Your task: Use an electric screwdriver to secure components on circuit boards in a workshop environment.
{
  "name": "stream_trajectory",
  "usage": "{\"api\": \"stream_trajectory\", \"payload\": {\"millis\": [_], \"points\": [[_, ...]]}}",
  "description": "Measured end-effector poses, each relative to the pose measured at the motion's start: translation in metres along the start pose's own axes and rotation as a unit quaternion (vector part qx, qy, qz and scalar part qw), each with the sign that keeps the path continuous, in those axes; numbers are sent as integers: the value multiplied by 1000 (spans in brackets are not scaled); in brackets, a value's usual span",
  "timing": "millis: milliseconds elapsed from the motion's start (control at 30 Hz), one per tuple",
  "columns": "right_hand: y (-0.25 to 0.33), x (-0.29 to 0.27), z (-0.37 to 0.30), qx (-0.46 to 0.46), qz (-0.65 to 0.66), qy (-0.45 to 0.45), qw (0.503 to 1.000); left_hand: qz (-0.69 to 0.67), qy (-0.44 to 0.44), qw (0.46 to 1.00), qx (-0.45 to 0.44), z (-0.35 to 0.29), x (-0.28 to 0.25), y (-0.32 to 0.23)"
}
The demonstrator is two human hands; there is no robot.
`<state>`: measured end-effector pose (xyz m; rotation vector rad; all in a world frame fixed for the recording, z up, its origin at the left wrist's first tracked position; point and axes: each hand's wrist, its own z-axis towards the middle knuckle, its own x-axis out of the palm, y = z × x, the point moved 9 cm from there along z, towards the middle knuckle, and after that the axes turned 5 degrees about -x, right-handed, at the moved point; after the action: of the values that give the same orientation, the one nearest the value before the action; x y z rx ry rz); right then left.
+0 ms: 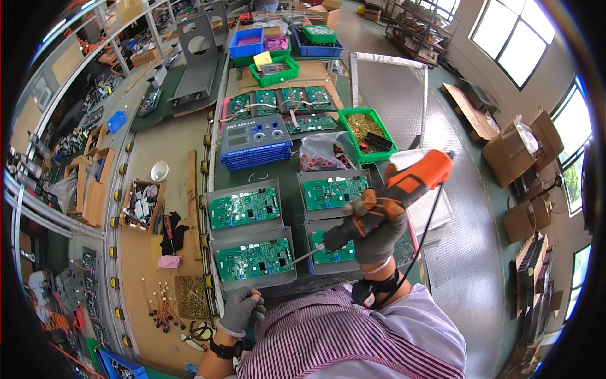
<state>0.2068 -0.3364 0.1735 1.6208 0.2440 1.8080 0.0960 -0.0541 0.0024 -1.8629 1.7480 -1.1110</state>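
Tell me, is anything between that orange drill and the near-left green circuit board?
Nothing visible. The right hand holds the drill, whose thin bit ends about at the right edge of the circuit board; touching or not, I can't tell. The left hand is clear.

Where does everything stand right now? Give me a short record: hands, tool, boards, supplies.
Left hand: gloved, fingers curled, near the front-left tray; contents hidden
Right hand: gloved, gripping the driver
Bit: angled toward the front-left board; contact unclear
Boards nearest: four, green, in grey trays, two rows of two
Beyond boards: blue panels at left, plastic bag in the middle, green bin of brass-coloured parts at right
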Motion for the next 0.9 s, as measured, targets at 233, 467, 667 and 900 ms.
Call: {"api": "stream_trajectory", "payload": {"millis": [233,467,667,900], "points": [[37,5,-5,-122,-101,96,983,672,36,731,-111,-42,-71,138],[25,10,1,-93,-164,99,977,616,-42,786,-19,-33,-55,114],[21,35,4,-72,-96,115,986,-6,90,996,10,25,34,-10],[34,57,12,-52,-21,221,974,-173,185,967,-25,77,134,-76]]}}
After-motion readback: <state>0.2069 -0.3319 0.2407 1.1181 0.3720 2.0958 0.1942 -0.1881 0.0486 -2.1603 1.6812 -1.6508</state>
